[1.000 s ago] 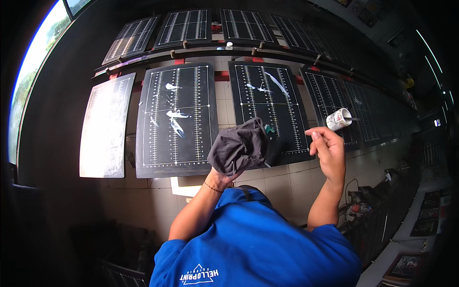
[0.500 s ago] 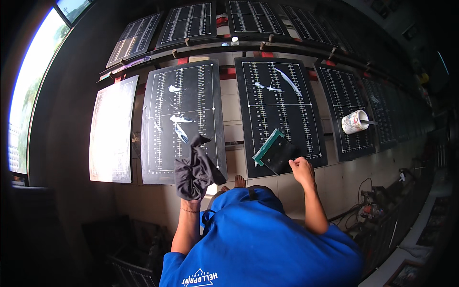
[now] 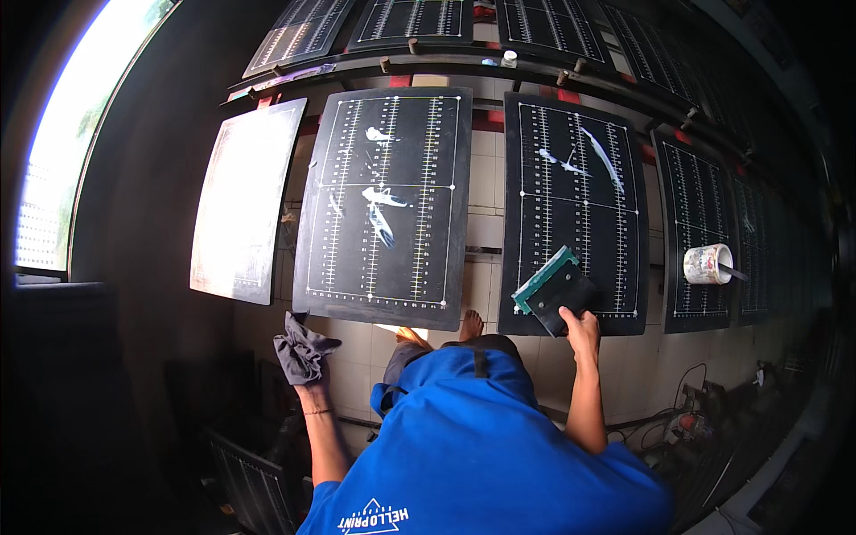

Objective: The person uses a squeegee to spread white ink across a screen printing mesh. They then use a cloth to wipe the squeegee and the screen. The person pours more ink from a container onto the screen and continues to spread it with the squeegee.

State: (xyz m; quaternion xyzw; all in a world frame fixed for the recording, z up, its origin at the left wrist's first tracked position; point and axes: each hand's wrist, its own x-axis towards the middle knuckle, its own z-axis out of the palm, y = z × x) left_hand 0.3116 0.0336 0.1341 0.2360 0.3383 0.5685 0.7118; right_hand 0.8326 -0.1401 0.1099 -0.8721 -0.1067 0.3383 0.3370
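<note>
My left hand (image 3: 310, 393) is closed on a crumpled dark grey cloth (image 3: 304, 349), which covers most of the fingers. It is just below the near left corner of a black board with white ruler grids (image 3: 308, 259); white smears mark its middle. My right hand (image 3: 584, 332) grips the black handle end of a squeegee (image 3: 571, 292) with a green front edge. The squeegee is over the near left part of a second black grid board (image 3: 615, 241), its green edge slanting up to the right. White smears (image 3: 604, 160) lie on that board's far half.
On the board to the right stands a patterned white tub (image 3: 702, 265) with a stick or handle poking out. A pale, glaring board (image 3: 245, 201) is at the left. Behind runs a dark rail (image 3: 446, 64) with pegs and a small white jar (image 3: 509, 59). Cables (image 3: 682, 419) lie at right.
My left hand has moved left and away from my body with the cloth, off the near edge of the board. The view has shifted, placing the boards further right. The squeegee stays over its board.
</note>
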